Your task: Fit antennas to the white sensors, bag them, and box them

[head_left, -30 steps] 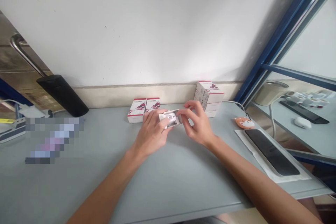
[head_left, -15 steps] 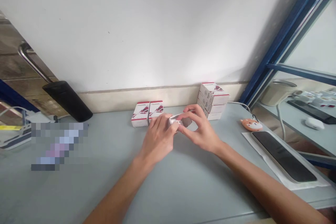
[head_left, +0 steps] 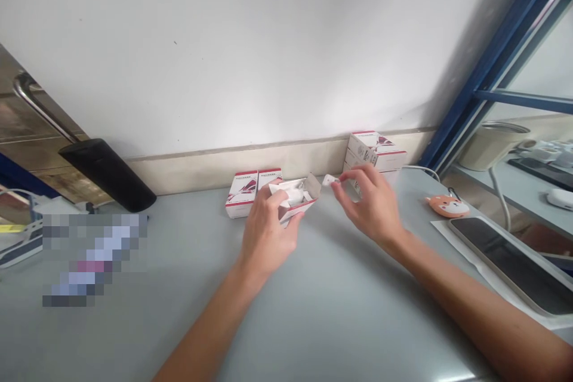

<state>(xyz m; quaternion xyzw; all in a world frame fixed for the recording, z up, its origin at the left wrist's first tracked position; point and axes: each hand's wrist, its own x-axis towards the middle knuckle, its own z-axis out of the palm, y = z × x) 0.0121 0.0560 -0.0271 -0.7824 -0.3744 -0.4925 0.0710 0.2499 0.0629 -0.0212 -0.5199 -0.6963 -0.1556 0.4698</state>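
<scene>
My left hand is closed around a small white and red carton whose end flap stands open toward the right. My right hand hovers just to the right of the carton and pinches a small white item between thumb and forefinger, clear of the carton's mouth. Both hands are held a little above the grey table.
Two matching cartons lie side by side against the wall behind my left hand. A stack of the same cartons stands behind my right hand. A small orange animal-shaped object, a dark phone on white paper and a black cylinder sit around.
The hands were pressed together on the carton. Now the flap is open, my right hand has drawn away to the right with a small white item, and the view has shifted.
</scene>
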